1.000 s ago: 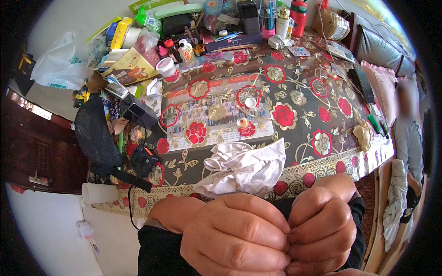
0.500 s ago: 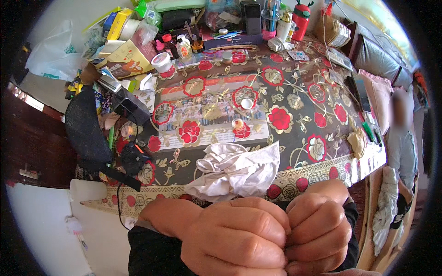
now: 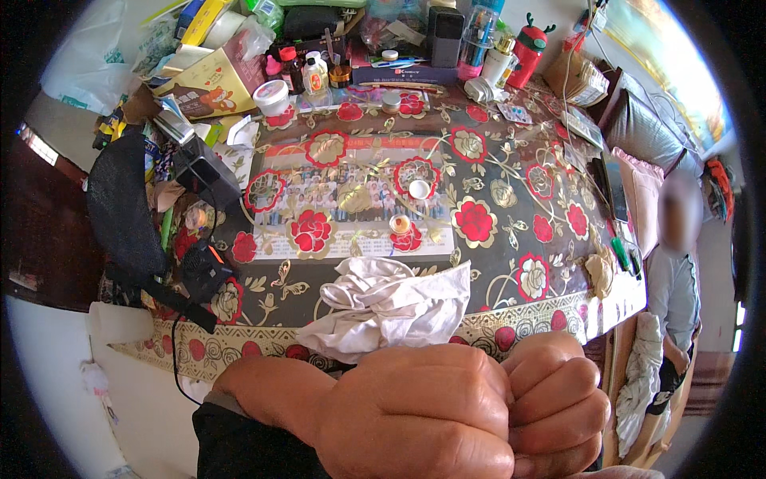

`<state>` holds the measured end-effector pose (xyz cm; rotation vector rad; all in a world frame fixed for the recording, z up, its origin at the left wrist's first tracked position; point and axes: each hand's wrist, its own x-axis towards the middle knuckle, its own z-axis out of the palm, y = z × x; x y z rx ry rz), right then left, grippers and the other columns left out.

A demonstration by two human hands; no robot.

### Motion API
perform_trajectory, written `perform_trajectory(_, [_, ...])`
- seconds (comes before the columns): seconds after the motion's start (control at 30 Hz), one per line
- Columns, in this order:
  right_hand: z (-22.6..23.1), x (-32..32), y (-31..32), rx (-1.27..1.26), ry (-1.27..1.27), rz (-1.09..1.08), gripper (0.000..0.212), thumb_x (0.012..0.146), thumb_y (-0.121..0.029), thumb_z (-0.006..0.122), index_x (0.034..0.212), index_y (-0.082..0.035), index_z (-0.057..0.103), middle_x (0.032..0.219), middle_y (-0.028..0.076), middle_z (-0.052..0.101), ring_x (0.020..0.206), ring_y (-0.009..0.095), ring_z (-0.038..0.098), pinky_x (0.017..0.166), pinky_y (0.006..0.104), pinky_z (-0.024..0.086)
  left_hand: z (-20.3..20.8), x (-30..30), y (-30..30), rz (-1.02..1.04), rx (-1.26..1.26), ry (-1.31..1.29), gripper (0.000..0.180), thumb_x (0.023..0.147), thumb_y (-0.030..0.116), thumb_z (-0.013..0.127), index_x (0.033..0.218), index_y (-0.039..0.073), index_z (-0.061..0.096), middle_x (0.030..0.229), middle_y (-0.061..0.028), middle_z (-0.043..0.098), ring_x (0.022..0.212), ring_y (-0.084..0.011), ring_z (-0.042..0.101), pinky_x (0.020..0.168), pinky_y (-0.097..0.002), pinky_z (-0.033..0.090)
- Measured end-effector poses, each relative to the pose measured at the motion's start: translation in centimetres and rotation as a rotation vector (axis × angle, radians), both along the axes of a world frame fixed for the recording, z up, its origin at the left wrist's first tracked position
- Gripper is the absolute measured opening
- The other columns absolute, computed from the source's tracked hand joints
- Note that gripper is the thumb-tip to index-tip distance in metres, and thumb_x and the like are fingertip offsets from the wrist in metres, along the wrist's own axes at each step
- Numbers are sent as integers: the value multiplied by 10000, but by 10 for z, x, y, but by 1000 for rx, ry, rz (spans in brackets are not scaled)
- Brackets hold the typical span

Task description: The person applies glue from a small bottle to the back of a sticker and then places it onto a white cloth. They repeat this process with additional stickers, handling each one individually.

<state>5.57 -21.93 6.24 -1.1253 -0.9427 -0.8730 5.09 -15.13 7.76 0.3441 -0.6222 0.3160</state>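
Observation:
My left hand (image 3: 423,407) is a fist, knuckles up, at the lower edge of the view. Pressed against it, my right hand (image 3: 554,395) has its fingers curled tightly. Anything inside the two fists is hidden. Just beyond them a crumpled white cloth (image 3: 391,307) lies on the table's near edge. Farther off, a small open jar (image 3: 400,224) with orange-yellow contents stands on the flowered tablecloth (image 3: 503,271). A round white lid (image 3: 419,189) rests a little behind that jar.
Clutter lines the back: a white tub (image 3: 271,97), bottles (image 3: 313,78), a dark box (image 3: 407,73) and a red flask (image 3: 529,54). A black strapped device (image 3: 206,267) with a cable sits at left. At right, another person (image 3: 674,279) is beside a pink cushion (image 3: 638,180).
The whole view has shifted slightly, so the table's things appear a little farther left. My fists stay pressed together, the left one now covering more of the lower middle.

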Motion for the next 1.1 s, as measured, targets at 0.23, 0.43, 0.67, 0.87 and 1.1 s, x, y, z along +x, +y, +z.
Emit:
perform_trajectory(0.23, [-6, 1, -6, -72, -20, 1, 127, 691, -66, 632, 690, -27, 511, 690, 66, 455, 605, 181, 418, 446, 275, 329, -12, 25, 57, -147, 710, -242, 58, 762, 43, 640, 794, -3, 625, 745, -119, 597, 640, -238, 572, 600, -352, 496])
perform_trajectory(0.43, [-11, -3, 3, -13, 40, -137, 177, 698, -82, 621, 663, -54, 450, 670, 51, 411, 605, 180, 389, 459, 284, 302, -9, 19, 52, -108, 718, -90, 88, 771, 64, 650, 772, -16, 614, 707, -123, 585, 588, -239, 562, 574, -353, 498])
perform_trajectory(0.67, [-11, 5, 15, 28, 8, -158, 201, 674, -63, 646, 658, -62, 446, 666, 38, 397, 603, 172, 382, 458, 274, 293, -8, 20, 49, -47, 740, -14, 139, 782, 124, 660, 719, 10, 611, 664, -86, 573, 563, -200, 548, 540, -327, 485])
perform_trajectory(0.87, [-7, 3, 14, -83, 148, -222, 210, 665, -53, 665, 688, -75, 458, 687, 34, 412, 612, 169, 394, 463, 273, 307, -20, 26, 47, -13, 697, -4, 188, 837, 174, 596, 724, 23, 592, 647, -88, 562, 534, -200, 525, 481, -305, 445])
perform_trajectory(1.1, [-11, 39, -7, -279, 96, -127, 242, 642, -60, 719, 759, -64, 508, 713, 48, 489, 602, 175, 466, 498, 293, 366, -26, 50, 53, 153, 917, 205, 292, 892, 271, 504, 723, 33, 515, 660, -81, 520, 573, -167, 499, 521, -284, 407])
